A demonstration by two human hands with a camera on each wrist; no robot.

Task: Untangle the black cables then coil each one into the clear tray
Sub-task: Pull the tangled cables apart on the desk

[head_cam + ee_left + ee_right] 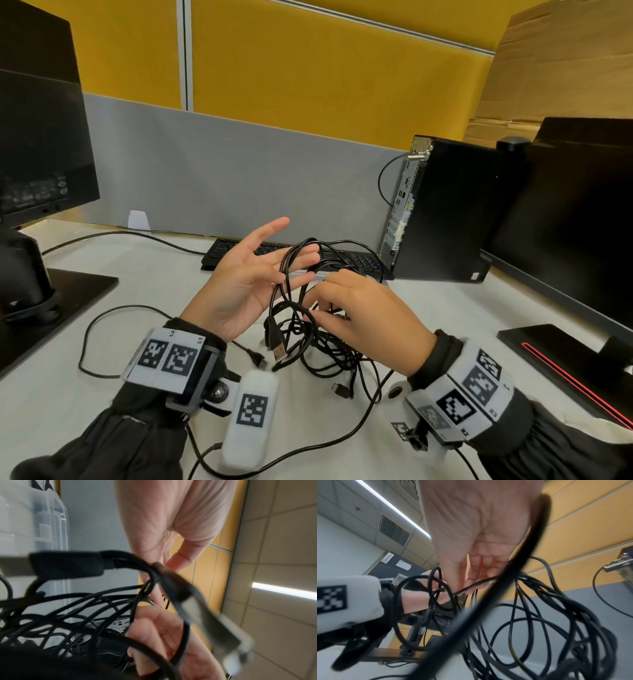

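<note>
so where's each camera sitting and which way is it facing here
Head: worn on the head, looking forward and down at the desk; shows left hand, right hand, black cables, both sleeves.
Left wrist: looks along the left palm at the cables, clear tray beyond.
Right wrist: looks along the right palm up toward the ceiling.
All three views share the cables.

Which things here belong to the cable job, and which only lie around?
Job:
- black cables, tangled
- left hand, fingers straight, cables looped over them
- right hand, pinching a strand
- clear tray

Lying about:
- keyboard
- computer tower
- monitors
</note>
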